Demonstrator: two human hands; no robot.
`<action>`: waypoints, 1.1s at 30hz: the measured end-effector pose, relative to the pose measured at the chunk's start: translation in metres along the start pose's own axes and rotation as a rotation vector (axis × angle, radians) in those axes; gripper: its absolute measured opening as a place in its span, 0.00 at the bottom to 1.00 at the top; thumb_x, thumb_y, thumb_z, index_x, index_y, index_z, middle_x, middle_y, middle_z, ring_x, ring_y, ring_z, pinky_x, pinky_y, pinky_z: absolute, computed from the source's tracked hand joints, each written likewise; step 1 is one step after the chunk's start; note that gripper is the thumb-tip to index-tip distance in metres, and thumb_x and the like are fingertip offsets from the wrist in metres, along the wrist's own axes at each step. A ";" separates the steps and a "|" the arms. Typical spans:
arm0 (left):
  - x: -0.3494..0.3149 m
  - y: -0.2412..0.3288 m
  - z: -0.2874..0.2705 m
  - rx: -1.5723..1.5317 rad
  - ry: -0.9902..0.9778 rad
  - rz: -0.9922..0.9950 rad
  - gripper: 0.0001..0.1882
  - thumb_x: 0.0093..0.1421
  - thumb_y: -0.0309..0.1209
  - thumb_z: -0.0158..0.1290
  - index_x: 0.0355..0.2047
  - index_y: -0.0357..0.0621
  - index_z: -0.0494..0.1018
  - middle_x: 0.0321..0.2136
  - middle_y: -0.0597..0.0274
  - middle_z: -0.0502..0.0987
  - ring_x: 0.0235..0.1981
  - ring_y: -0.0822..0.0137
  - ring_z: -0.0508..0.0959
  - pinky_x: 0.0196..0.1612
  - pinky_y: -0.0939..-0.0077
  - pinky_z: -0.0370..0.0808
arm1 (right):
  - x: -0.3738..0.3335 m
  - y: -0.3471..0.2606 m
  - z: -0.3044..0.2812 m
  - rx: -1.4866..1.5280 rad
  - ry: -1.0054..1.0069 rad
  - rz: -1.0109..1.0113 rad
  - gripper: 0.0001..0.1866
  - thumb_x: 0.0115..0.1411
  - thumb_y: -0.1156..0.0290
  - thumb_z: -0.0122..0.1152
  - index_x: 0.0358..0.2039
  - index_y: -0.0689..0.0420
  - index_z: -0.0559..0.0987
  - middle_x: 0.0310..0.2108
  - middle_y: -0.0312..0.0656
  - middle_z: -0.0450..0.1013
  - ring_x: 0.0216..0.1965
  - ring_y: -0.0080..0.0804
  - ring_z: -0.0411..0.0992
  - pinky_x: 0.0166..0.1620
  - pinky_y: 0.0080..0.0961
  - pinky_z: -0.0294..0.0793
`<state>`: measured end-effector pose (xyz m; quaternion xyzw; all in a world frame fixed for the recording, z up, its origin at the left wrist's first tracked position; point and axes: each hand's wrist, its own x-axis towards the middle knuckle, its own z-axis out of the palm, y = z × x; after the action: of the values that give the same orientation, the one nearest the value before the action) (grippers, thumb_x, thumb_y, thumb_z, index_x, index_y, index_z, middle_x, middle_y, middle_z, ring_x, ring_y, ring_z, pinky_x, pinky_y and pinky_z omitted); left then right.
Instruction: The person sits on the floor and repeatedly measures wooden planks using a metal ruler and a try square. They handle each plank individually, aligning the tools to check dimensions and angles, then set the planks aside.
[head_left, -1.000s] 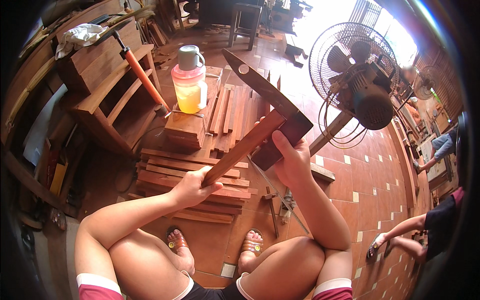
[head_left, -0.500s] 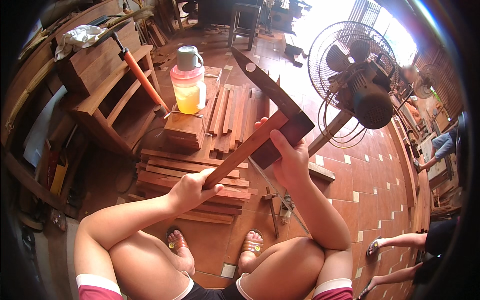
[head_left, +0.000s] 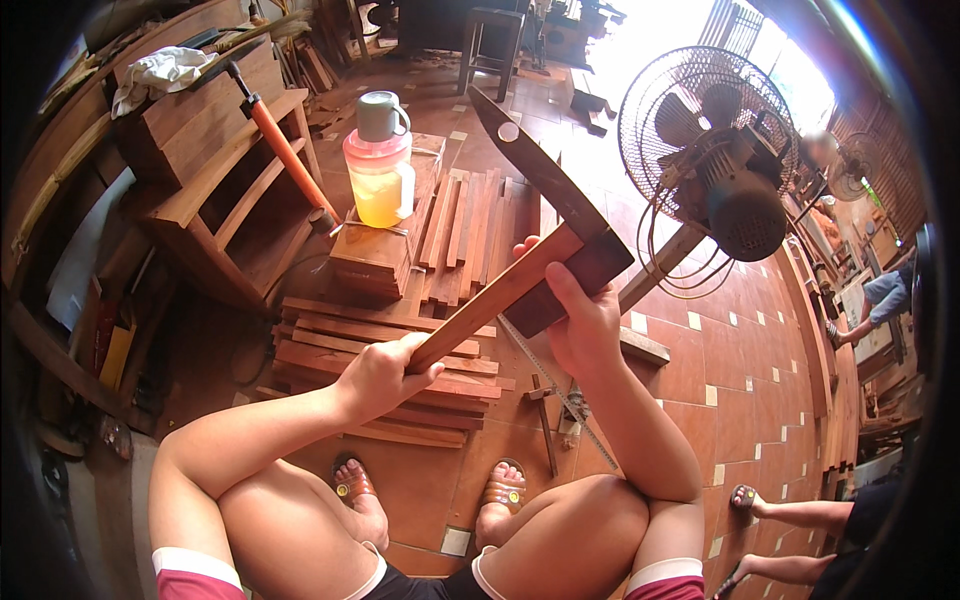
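My left hand (head_left: 382,380) is closed around the lower end of a reddish wooden strip (head_left: 490,300), which slants up to the right. At its upper end the strip lies against a dark wooden carpenter's square (head_left: 550,178) with a pointed blade and a round hole near the tip. My right hand (head_left: 585,325) grips the square's thick stock and the strip's end together, thumb on the near side, some fingertips showing behind the strip. Both pieces are held in the air above the stacked wooden strips (head_left: 390,345).
A jug of yellow drink (head_left: 378,185) with a grey cup (head_left: 380,116) on top stands on a wooden block (head_left: 368,262). To the right is a large fan (head_left: 715,150). A marking gauge (head_left: 542,410) and a ruler (head_left: 560,380) lie on the tiles. Another person's legs (head_left: 800,515) show lower right.
The strip and square have shifted very slightly to the right, still in both hands. At the right edge, other people's limbs have moved a little.
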<state>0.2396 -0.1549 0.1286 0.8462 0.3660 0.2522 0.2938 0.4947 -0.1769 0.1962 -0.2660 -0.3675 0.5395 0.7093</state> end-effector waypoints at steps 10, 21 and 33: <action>-0.001 0.001 -0.001 0.013 0.000 0.000 0.18 0.62 0.40 0.60 0.44 0.39 0.74 0.24 0.43 0.78 0.27 0.45 0.81 0.30 0.57 0.78 | 0.001 0.003 -0.003 -0.009 0.012 0.028 0.16 0.64 0.78 0.59 0.52 0.63 0.74 0.50 0.47 0.76 0.54 0.41 0.74 0.57 0.41 0.75; 0.001 0.003 0.002 -0.055 -0.028 0.016 0.19 0.59 0.38 0.64 0.43 0.38 0.75 0.21 0.51 0.76 0.23 0.61 0.77 0.29 0.66 0.75 | -0.002 -0.004 0.000 -0.011 0.047 0.016 0.15 0.63 0.77 0.60 0.50 0.63 0.74 0.47 0.48 0.77 0.50 0.39 0.76 0.54 0.38 0.77; 0.009 -0.047 -0.002 -0.463 -0.567 -0.237 0.26 0.60 0.43 0.64 0.52 0.43 0.72 0.43 0.63 0.79 0.46 0.72 0.78 0.52 0.72 0.74 | -0.003 -0.015 0.004 -0.032 0.127 -0.023 0.17 0.63 0.74 0.60 0.51 0.63 0.73 0.47 0.51 0.76 0.50 0.41 0.76 0.55 0.41 0.76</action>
<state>0.2214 -0.1214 0.0996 0.7455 0.2989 0.0485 0.5938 0.4994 -0.1842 0.2097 -0.3068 -0.3332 0.5074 0.7331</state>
